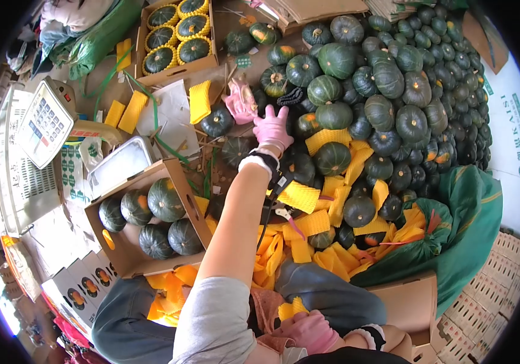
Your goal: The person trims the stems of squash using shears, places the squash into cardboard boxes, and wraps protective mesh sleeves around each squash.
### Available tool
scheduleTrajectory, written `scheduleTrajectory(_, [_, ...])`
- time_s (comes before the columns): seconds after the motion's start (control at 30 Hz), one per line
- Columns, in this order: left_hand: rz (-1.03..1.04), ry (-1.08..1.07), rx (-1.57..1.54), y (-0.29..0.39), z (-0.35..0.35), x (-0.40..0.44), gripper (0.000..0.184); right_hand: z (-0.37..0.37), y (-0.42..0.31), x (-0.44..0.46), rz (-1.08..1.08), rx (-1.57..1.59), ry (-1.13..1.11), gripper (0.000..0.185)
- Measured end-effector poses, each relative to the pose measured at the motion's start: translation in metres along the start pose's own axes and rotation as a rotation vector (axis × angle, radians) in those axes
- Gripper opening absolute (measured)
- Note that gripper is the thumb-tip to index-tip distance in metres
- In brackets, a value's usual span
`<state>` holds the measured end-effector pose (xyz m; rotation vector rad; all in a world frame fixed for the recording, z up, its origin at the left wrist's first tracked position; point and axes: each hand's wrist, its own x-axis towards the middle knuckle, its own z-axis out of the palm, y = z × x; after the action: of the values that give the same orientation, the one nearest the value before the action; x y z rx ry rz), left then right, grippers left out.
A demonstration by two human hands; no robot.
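Note:
My left hand, in a pink glove, is stretched forward with its fingers spread, holding nothing. It is beside a crumpled pink glove or cloth and a dark twisted item, among green pumpkins. Over my lap, my right hand, also pink-gloved, has its fingers closed on a yellow foam sleeve. Pruning shears with pale and red parts lie between my knees and the pumpkins, near loose yellow foam sleeves.
An open carton of bare pumpkins stands left of my arm. Farther forward is a box of sleeved pumpkins. A scale is at the left, a large pumpkin pile at the right, and a green sack near my right knee.

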<state>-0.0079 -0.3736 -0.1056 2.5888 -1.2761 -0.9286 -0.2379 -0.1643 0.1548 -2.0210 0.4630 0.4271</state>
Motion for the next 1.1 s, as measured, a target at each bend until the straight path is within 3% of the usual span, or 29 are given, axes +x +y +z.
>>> scheduleTrajectory(0.13, [0.085,0.255,-0.623,-0.015,0.002,-0.006,0.081,0.002,-0.008,-0.002,-0.035,-0.126,-0.008,0.017])
scheduleTrajectory(0.17, [0.216,0.321,-0.896,-0.027,0.011,0.003,0.077,0.002,-0.011,-0.002,-0.047,-0.172,-0.011,0.017])
scheduleTrajectory(0.2, [0.168,-0.064,-1.529,-0.027,-0.019,-0.023,0.072,0.003,-0.015,-0.004,-0.062,-0.206,-0.010,0.018])
scheduleTrajectory(0.27, [0.195,-0.621,-2.113,-0.058,-0.051,-0.069,0.072,0.006,-0.021,-0.009,-0.122,-0.204,-0.003,0.017])
scheduleTrajectory(0.3, [0.296,-0.780,-2.319,-0.068,-0.063,-0.093,0.074,0.007,-0.023,-0.010,-0.156,-0.164,-0.001,0.017])
scheduleTrajectory(0.37, [0.330,-0.646,-2.455,-0.092,-0.085,-0.145,0.080,0.004,-0.035,-0.007,-0.251,-0.223,-0.010,0.016])
scheduleTrajectory(0.43, [0.328,-0.592,-2.546,-0.126,-0.099,-0.186,0.086,0.032,-0.043,-0.016,-0.137,-0.434,0.035,0.015])
scheduleTrajectory(0.47, [0.376,-0.511,-2.498,-0.149,-0.101,-0.206,0.081,0.042,-0.046,-0.020,-0.075,-0.539,0.069,0.015])
scheduleTrajectory(0.5, [0.272,-0.173,-2.353,-0.166,-0.107,-0.232,0.078,0.007,-0.058,-0.008,-0.467,-0.385,-0.070,0.011])
scheduleTrajectory(0.57, [0.125,0.087,-2.382,-0.225,-0.103,-0.272,0.065,0.015,-0.060,-0.008,-0.463,-0.562,-0.117,0.012])
scheduleTrajectory(0.63, [0.112,0.488,-1.750,-0.267,-0.114,-0.307,0.063,0.011,-0.066,-0.004,-0.478,-0.707,-0.105,0.012])
scheduleTrajectory(0.73, [-0.423,0.788,-0.424,-0.327,-0.093,-0.331,0.075,0.025,-0.062,0.010,-0.436,-0.765,-0.101,0.010])
scheduleTrajectory(0.83, [-0.515,0.709,-0.248,-0.342,-0.073,-0.340,0.084,0.031,-0.064,0.026,-0.441,-0.576,-0.192,0.003])
scheduleTrajectory(0.87, [-0.597,0.515,-0.198,-0.345,-0.066,-0.339,0.077,0.033,-0.063,0.031,-0.445,-0.501,-0.233,0.002])
scheduleTrajectory(0.9, [-0.515,0.551,-0.103,-0.363,-0.047,-0.333,0.069,0.032,-0.063,0.037,-0.423,-0.430,-0.295,0.003])
scheduleTrajectory(0.93, [-0.438,0.591,-0.013,-0.361,-0.045,-0.335,0.060,0.035,-0.058,0.041,-0.466,-0.414,-0.228,0.006])
scheduleTrajectory(0.97, [-0.342,0.534,0.036,-0.361,-0.044,-0.341,0.037,0.038,-0.049,0.046,-0.455,-0.366,-0.154,0.008])
scheduleTrajectory(1.0, [-0.275,0.329,-0.074,-0.332,-0.072,-0.359,0.025,0.040,-0.042,0.051,-0.449,-0.319,-0.078,0.010])
scheduleTrajectory(1.03, [-0.057,0.418,-0.169,-0.311,-0.077,-0.378,0.021,0.039,-0.041,0.054,-0.375,-0.259,0.058,0.008])
scheduleTrajectory(1.07, [0.143,0.326,-0.299,-0.274,-0.099,-0.413,0.021,0.040,-0.041,0.059,-0.302,-0.194,0.195,0.006])
scheduleTrajectory(1.1, [0.121,0.276,-0.531,-0.246,-0.102,-0.436,0.022,0.048,-0.036,0.071,-0.398,0.003,0.393,0.010])
